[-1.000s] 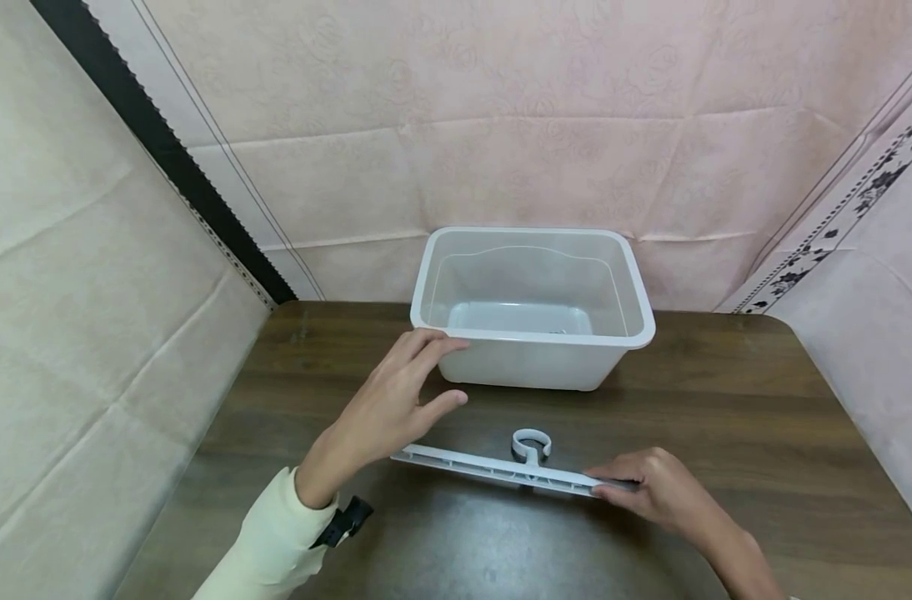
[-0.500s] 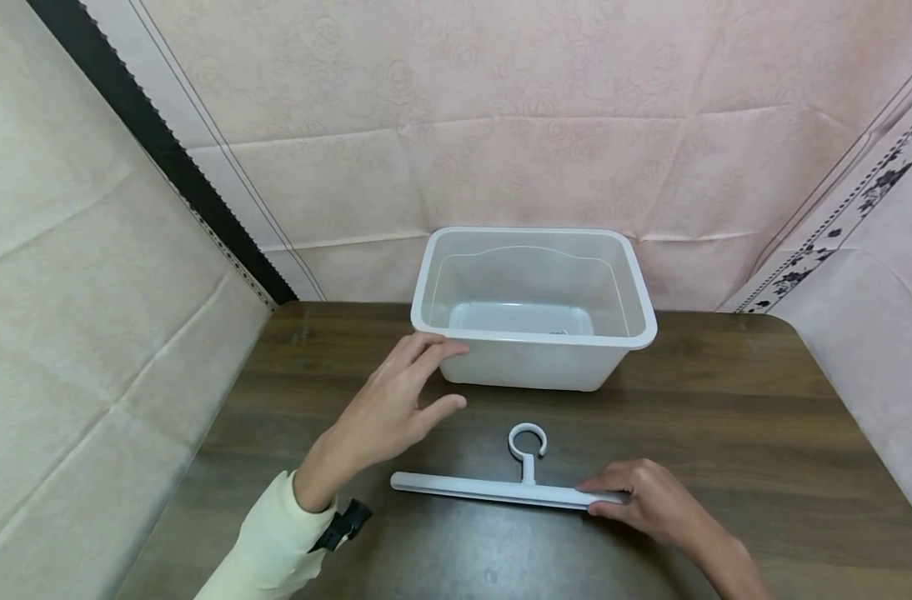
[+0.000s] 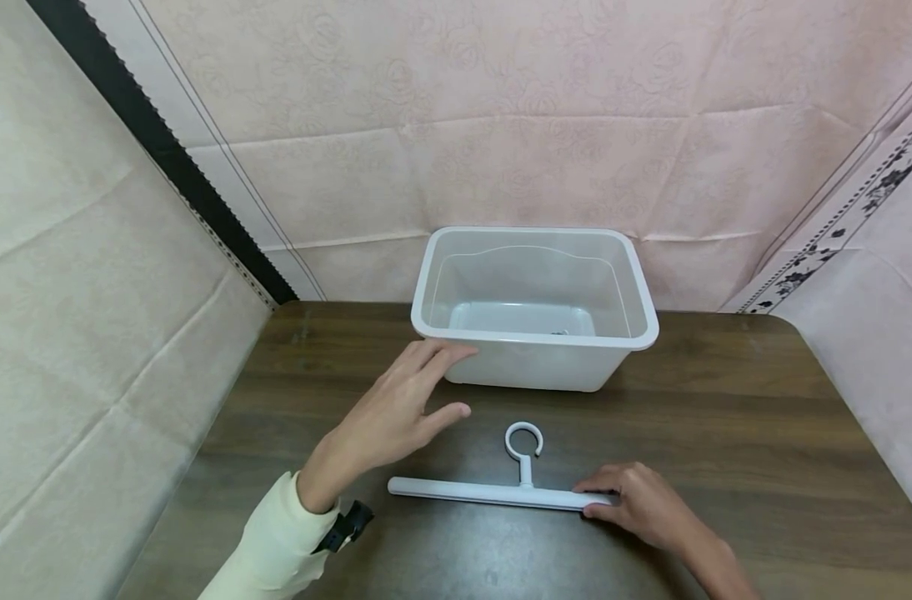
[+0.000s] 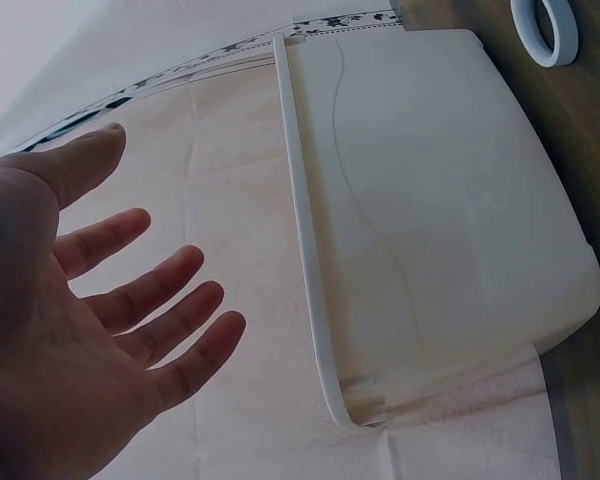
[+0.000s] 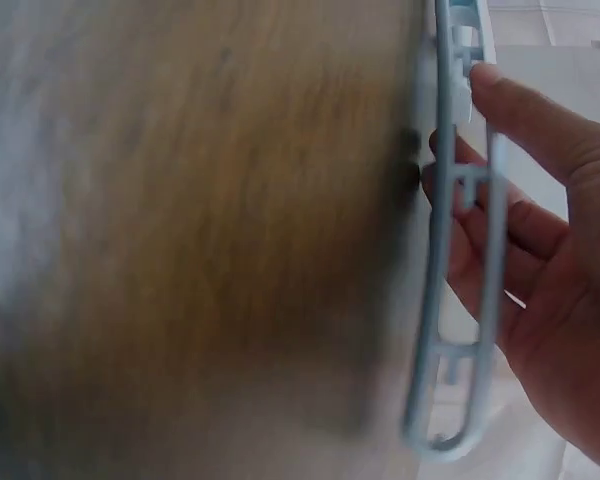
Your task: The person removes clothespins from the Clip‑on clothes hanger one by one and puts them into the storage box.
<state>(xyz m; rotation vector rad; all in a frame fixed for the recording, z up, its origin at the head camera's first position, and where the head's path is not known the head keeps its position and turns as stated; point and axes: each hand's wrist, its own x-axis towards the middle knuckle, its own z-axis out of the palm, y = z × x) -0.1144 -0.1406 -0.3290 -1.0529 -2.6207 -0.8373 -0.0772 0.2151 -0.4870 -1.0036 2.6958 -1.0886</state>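
Observation:
A white plastic hanger (image 3: 493, 493) with a straight bar and a round hook lies low at the table's front middle, hook pointing away from me. My right hand (image 3: 639, 504) pinches the bar's right end between thumb and fingers. In the right wrist view the hanger (image 5: 445, 250) shows its slotted side, with the thumb on one side and fingers (image 5: 470, 230) behind. My left hand (image 3: 396, 408) hovers beside the front left corner of a white plastic bin (image 3: 531, 362), fingers spread and holding nothing. The left wrist view shows that palm (image 4: 70, 370) facing the camera.
The bin stands at the back of the brown wooden table (image 3: 726, 392), against a pale patterned cloth (image 3: 501, 167). More cloth hangs at the left and right sides. A black band (image 4: 120, 98) is on my left wrist's far side only as cloth trim.
The hanger's bar has turned from its slotted edge to its smooth side and come slightly toward me, its hook now lying more in full view. The left hand has barely moved.

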